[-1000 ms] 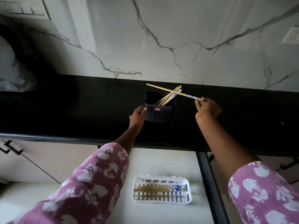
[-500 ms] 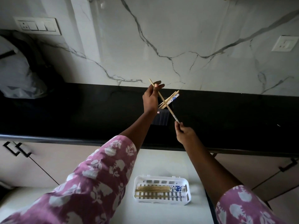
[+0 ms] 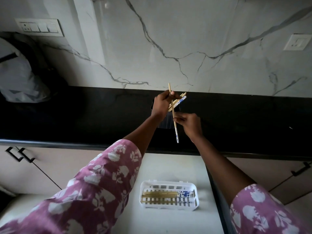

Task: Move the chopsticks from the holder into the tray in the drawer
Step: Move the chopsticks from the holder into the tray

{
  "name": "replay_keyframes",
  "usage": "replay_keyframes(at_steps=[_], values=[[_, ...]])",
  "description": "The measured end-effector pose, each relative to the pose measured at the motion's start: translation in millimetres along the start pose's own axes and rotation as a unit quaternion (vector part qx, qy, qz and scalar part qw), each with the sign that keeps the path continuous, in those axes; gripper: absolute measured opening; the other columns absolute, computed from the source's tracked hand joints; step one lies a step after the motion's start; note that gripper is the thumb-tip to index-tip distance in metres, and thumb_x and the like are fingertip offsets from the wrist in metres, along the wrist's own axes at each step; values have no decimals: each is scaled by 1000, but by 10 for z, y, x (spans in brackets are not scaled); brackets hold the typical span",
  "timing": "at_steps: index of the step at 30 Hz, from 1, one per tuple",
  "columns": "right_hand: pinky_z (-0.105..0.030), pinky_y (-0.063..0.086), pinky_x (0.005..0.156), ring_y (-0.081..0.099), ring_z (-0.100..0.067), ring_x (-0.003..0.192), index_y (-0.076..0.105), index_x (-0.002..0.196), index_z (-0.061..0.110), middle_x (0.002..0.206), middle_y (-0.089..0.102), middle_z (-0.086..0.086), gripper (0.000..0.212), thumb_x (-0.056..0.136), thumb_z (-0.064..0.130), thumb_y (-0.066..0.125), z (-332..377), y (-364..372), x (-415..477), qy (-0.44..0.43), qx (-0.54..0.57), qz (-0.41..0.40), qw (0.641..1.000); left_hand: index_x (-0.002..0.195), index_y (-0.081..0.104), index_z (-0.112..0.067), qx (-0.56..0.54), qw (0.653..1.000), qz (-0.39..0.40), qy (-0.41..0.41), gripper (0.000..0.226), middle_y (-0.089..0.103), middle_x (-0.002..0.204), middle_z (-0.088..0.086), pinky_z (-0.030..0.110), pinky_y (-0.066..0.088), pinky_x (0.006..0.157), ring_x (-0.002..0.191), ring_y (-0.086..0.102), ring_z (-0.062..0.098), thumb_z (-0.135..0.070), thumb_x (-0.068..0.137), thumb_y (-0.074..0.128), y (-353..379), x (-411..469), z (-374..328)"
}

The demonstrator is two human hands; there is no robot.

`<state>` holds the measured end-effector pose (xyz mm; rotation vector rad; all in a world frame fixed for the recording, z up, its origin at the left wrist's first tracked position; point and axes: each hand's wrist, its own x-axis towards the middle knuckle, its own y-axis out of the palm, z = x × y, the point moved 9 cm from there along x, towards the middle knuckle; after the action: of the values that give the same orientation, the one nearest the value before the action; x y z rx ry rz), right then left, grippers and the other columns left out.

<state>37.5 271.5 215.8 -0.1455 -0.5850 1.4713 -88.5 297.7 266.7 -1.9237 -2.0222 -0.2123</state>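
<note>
My right hand (image 3: 190, 124) has slid up the chopstick (image 3: 176, 132). Holder (image 3: 166, 123) and tray (image 3: 168, 183) each hold other chopsticks (image 3: 160, 194). My left hand (image 3: 162, 103) pinches it near top, right hand mid-shaft.

no text, brand, number or sign can be read. the dark holder (image 3: 166, 122) is mostly hidden behind the left hand (image 3: 161, 103) and the right hand (image 3: 190, 123), so no label shows on it. the switch plate (image 3: 39, 27) and wall socket (image 3: 297, 42) are too small for any marking. the blue print on the chopstick (image 3: 176, 132) that both hands pinch is pattern, not lettering.
</note>
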Motion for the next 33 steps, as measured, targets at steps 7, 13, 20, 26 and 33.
replay_keyframes(at_steps=[7,13,20,26,33], values=[[-47,57,84,71,-30,85,71,101,-1,93,74,-19,23,79,3,72,-326,196,-37,58,21,12,998,88,66,-10,40,996,74,-31,28,70,98,11,19,44,80,86,60,9,-24,98,44,157,-116,309],[-44,58,84,69,-29,80,68,106,-6,96,72,-25,29,77,0,72,-872,472,-304,133,18,74,988,123,59,-21,188,969,81,-137,53,62,123,12,50,14,115,125,48,27,-56,92,33,-198,-222,1133],[-24,47,69,66,-20,77,73,95,-2,91,74,-22,18,79,6,70,-1285,946,-802,123,-124,252,952,142,29,-40,400,834,131,-355,54,16,157,-2,59,-5,111,144,8,29,-61,92,24,-766,-725,2317],[-22,44,70,64,-27,92,73,92,6,93,73,-16,16,85,12,61,-1648,1315,-1348,108,-245,378,886,143,1,-48,454,794,177,-364,73,-19,156,-7,65,-5,106,141,-21,34,-70,83,36,-907,-924,2609],[-30,35,62,57,-30,78,25,54,14,62,34,-10,37,82,-4,41,-1960,1524,-1786,57,-386,433,813,141,-3,-53,449,783,180,-391,73,-19,154,-16,65,-5,106,141,-21,34,-69,83,38,-910,-890,2673]])
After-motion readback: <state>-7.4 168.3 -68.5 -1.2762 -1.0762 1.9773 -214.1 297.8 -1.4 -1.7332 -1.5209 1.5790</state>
